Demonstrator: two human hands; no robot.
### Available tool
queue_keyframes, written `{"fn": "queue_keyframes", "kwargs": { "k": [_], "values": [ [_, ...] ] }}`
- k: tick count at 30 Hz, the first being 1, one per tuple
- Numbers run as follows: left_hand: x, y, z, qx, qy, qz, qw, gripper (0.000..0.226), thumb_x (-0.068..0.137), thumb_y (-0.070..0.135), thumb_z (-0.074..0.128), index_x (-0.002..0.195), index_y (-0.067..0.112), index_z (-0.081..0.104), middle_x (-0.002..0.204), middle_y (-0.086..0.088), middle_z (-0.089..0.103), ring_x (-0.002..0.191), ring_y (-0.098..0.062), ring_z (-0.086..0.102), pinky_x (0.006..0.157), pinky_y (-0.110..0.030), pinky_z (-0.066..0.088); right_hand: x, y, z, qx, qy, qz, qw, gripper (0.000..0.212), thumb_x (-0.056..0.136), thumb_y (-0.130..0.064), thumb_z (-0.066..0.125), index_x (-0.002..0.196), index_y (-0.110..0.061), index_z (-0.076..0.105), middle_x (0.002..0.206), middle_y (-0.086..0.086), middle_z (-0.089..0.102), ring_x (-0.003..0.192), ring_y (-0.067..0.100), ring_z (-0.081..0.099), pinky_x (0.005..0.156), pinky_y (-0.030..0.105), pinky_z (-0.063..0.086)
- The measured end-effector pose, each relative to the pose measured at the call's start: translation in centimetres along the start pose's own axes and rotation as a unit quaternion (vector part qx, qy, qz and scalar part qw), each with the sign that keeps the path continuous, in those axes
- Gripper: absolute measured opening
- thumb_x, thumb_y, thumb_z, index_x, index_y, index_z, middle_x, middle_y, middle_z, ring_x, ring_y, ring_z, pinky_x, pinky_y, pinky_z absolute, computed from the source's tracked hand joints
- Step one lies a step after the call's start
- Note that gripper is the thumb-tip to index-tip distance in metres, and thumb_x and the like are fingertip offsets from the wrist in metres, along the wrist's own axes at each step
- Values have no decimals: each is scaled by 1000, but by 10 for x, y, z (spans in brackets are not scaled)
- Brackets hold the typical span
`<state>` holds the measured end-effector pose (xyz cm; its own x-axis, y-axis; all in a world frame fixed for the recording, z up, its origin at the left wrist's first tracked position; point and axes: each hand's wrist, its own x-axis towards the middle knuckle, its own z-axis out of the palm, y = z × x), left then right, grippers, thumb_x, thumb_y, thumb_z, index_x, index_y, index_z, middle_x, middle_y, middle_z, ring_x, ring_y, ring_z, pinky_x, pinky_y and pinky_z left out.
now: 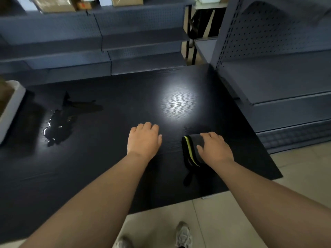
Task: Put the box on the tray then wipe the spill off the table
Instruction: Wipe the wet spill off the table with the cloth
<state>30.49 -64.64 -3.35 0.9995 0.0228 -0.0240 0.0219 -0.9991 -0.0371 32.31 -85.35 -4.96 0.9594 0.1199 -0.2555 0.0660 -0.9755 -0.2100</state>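
A folded dark grey cloth (191, 149) with a yellow-green stripe lies on the black table (107, 167) at the right. My right hand (215, 147) rests on top of it, fingers spread loosely over the fabric. My left hand (144, 138) lies palm down on the bare table just left of the cloth, holding nothing. A puddle of liquid (59, 126) glistens at the table's left side. At the far left edge stands a white tray (12, 108) with a brown box (4, 97) inside it, both cut off by the frame.
Grey metal shelving (143, 51) runs behind the table, and a pegboard rack (268, 68) stands close on the right. Cardboard boxes (55, 4) sit on the top shelf. A bright light spot (179, 102) falls on the table. My shoes (182, 235) show on the tiled floor.
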Motion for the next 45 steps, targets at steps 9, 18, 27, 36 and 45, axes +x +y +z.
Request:
{"fn": "queue_keyframes", "kwargs": {
  "k": [9, 18, 27, 36, 45],
  "values": [
    [-8, 12, 7, 19, -29, -39, 999, 39, 98, 39, 36, 127, 19, 51, 125, -3, 56, 115, -24, 52, 97, -36, 40, 7, 7, 11, -24, -87, -22, 996, 81, 86, -55, 57, 147, -12, 26, 154, 8, 23, 139, 28, 24, 111, 40, 30],
    [-23, 0, 5, 34, -40, -70, 996, 39, 98, 40, 35, 127, 20, 51, 124, -1, 56, 115, -23, 52, 97, -35, 39, 19, -6, 15, -46, -116, -5, 992, 80, 91, -39, 57, 151, -10, 12, 159, 10, 7, 145, 29, 12, 117, 40, 21],
    [-37, -30, 0, 36, -39, -117, 992, 38, 98, 41, 37, 126, 20, 51, 124, -1, 56, 115, -23, 52, 98, -35, 38, 30, -18, 15, -62, -146, -11, 987, 79, 94, -31, 54, 151, -6, 5, 160, 13, 1, 146, 31, 7, 117, 41, 19],
    [-41, -69, -7, 33, -27, -150, 988, 37, 97, 41, 37, 124, 21, 52, 122, 0, 56, 115, -23, 51, 97, -34, 37, 42, -48, 14, -78, -171, -31, 982, 72, 97, -23, 46, 151, -2, 3, 160, 12, -3, 146, 30, 6, 117, 39, 20],
    [-48, -144, -3, 20, -30, -177, 983, 37, 97, 41, 39, 124, 21, 52, 123, -1, 56, 115, -23, 50, 96, -34, 37, 49, -123, 28, -91, -188, -97, 973, 71, 100, -28, 43, 151, -4, 1, 160, 9, -5, 147, 28, 4, 117, 37, 17]
  ]
}}
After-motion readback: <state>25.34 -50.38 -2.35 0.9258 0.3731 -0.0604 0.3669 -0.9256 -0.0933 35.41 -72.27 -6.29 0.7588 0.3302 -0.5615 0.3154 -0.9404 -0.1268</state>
